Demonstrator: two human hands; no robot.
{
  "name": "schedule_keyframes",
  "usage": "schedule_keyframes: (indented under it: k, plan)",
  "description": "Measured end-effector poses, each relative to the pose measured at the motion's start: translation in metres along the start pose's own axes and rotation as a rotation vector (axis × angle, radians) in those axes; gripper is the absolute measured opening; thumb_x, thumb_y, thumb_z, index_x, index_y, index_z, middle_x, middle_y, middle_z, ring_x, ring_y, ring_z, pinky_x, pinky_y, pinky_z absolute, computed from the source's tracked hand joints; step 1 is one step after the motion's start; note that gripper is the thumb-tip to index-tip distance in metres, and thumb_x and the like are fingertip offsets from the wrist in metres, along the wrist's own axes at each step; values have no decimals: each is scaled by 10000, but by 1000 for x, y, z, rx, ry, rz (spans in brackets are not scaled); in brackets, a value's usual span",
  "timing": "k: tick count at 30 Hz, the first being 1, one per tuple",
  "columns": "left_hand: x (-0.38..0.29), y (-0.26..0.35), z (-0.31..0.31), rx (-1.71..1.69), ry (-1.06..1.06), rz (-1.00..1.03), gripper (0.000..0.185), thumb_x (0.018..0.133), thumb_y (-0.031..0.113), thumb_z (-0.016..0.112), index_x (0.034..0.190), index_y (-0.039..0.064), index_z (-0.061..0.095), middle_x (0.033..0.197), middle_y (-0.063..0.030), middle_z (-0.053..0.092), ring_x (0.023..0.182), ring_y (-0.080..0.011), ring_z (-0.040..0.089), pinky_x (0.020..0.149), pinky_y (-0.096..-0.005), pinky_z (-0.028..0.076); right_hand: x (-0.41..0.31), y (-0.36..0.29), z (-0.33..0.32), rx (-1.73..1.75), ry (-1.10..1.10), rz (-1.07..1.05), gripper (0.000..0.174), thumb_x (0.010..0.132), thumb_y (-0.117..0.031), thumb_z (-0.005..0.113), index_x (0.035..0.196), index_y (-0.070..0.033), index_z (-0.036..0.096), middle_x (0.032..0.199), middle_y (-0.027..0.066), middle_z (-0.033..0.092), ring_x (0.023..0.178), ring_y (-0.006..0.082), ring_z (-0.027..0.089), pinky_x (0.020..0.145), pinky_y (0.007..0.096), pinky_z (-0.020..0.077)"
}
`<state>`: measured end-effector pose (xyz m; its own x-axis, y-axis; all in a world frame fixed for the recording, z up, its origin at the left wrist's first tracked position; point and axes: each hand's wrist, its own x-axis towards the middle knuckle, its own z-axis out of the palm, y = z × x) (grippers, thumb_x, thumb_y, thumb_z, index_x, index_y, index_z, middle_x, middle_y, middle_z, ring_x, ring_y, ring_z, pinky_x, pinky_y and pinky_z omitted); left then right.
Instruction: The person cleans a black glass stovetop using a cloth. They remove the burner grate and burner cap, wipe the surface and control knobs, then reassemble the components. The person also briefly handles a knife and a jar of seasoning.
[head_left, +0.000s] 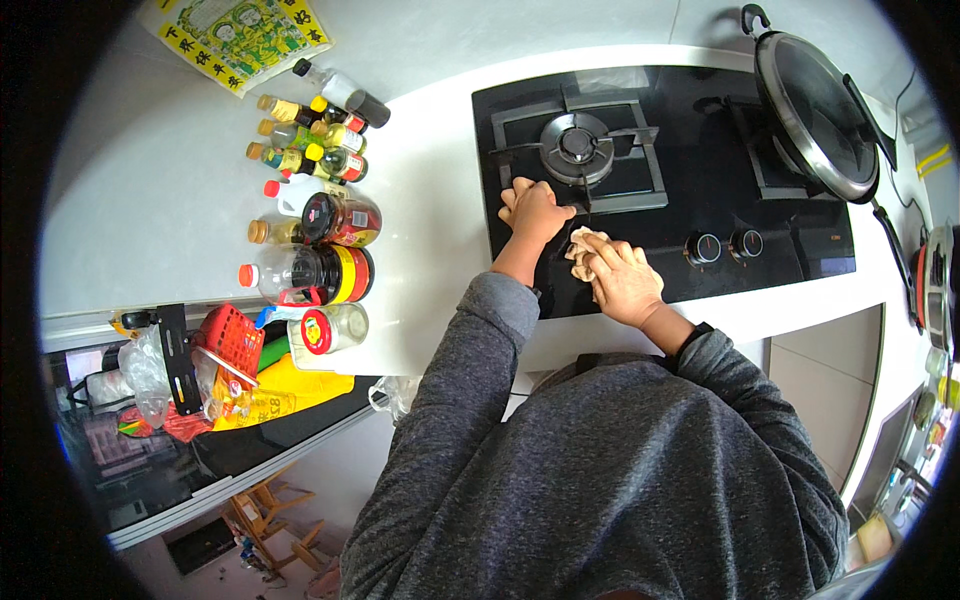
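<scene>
A black glass gas hob (667, 225) lies before me on the white counter. My right hand (624, 283) presses a crumpled beige cloth (582, 255) onto the glass near the front left. To the left, my left hand (532, 212) has its fingers curled at the front left corner of the square metal pan support (626, 201); whether it grips the metal I cannot tell. The round burner (577, 146) sits inside this support, beyond my hands. Two control knobs (705, 248) are to the right of the cloth.
A lidded wok (817, 112) stands tilted in view over the right burner. Bottles and jars (341, 220) crowd the counter's left side, with a clear jar with a red lid (346, 327) near its front edge. A red plastic basket (231, 341) and bags lie farther left.
</scene>
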<state>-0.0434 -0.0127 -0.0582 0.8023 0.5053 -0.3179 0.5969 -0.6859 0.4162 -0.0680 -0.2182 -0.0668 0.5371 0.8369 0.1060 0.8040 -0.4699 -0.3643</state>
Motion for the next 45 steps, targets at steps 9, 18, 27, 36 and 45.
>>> schedule_keyframes:
  k: [9, 18, 27, 36, 45]
  plan:
    - [-2, 1, -1, -2, -14, -17, 362, 665, 363, 859, 830, 111, 660, 1179, -35, 485, 1159, -298, 393, 878, -448, 340, 1, 0, 1, 16, 7, -10, 301, 821, -190, 622, 1108, -103, 596, 1414, 84, 473, 1178, 284, 489, 935, 426, 407]
    - [3, -1, 4, -7, -24, -8, 355, 663, 351, 860, 827, 115, 651, 1177, -35, 480, 1149, -297, 391, 870, -448, 329, 1, 0, 0, 7, 21, -17, 305, 800, -186, 641, 1086, -91, 598, 1417, 83, 475, 1163, 276, 494, 926, 419, 403]
    - [4, -3, 5, -26, -32, 13, 346, 673, 343, 851, 833, 115, 645, 1177, -30, 474, 1159, -293, 384, 884, -451, 325, 1, 0, -1, 10, 35, -21, 331, 798, -177, 642, 1109, -81, 583, 1411, 80, 476, 1155, 286, 495, 922, 419, 405]
    - [8, -8, 10, -55, -29, 23, 348, 662, 337, 848, 833, 114, 643, 1187, -35, 471, 1156, -298, 376, 889, -452, 320, 0, 0, -1, 21, 40, -21, 324, 811, -180, 634, 1120, -93, 590, 1410, 79, 480, 1157, 282, 498, 918, 420, 410]
    - [7, -8, 10, -43, 8, 51, 383, 650, 334, 853, 783, 95, 586, 1113, -64, 469, 1084, -291, 374, 841, -431, 353, 0, 1, 1, 22, 65, -34, 306, 822, -181, 625, 1114, -97, 592, 1402, 84, 487, 1145, 290, 502, 919, 418, 409]
